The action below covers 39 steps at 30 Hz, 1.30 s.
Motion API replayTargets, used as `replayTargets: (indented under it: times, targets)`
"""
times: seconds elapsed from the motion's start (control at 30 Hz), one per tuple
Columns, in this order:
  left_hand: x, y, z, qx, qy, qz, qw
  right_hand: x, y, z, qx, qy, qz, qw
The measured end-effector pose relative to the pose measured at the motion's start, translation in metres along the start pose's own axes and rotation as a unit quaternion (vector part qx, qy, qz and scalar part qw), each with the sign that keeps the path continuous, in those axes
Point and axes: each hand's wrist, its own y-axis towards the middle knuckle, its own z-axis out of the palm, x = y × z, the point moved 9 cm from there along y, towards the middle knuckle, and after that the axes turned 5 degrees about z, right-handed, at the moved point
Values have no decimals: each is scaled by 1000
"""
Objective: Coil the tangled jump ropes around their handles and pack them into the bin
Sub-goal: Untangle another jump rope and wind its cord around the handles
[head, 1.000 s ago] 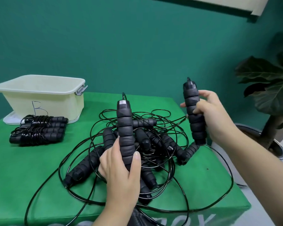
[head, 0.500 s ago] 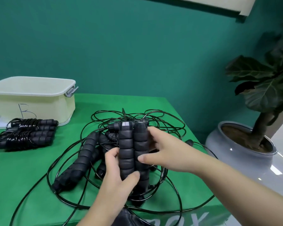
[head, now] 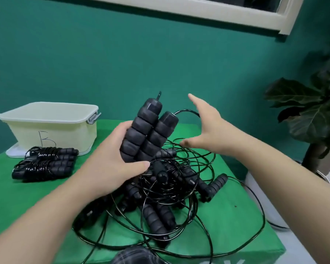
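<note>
My left hand point(head: 111, 159) grips two black ribbed jump-rope handles point(head: 147, 130) side by side, raised and tilted right above the tangle. My right hand point(head: 208, 130) is spread open just right of the handles, fingers straight, with a thin black rope loop point(head: 187, 111) arching beside it. Below lies a tangled pile of black ropes and handles point(head: 160, 197) on the green table point(head: 227, 225). Two coiled ropes point(head: 44, 164) lie at the left in front of a cream bin point(head: 50, 126) marked B.
A potted plant point(head: 312, 115) in a pale pot point(head: 259, 197) stands right of the table's edge. The teal wall rises behind, with a window frame point(head: 198, 10) at the top. Rope loops hang over the table's front edge point(head: 208, 250).
The two handles came together and now sit in my left hand alone, lifted higher. My right hand let go and opened to the right. The view shifted.
</note>
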Motion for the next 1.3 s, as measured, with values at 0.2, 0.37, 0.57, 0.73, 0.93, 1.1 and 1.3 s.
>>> replayTargets:
  times: [0.2, 0.37, 0.57, 0.73, 0.93, 1.1, 1.3]
  targets:
    - [-55, 11, -27, 26, 38, 58, 997, 58, 28, -21, -25, 237, -111, 965]
    - [-83, 6, -52, -50, 31, 85, 995, 84, 29, -36, -77, 261, -100, 957]
    - [-99, -10, -93, -186, -42, 91, 977, 31, 20, -18, -45, 97, 48, 993]
    - [-120, -23, -119, -276, -110, 103, 949, -28, -8, -20, -50, 12, 165, 985]
    - [-129, -33, -121, -261, -71, 69, 960, -44, -34, -20, 17, -26, 197, 980]
    - [-118, -38, -103, -226, -59, 6, 972, 11, -38, -53, -6, -51, 156, 986]
    - [-123, -50, -57, -139, -112, -27, 984, 91, -47, -74, 24, -53, 56, 997]
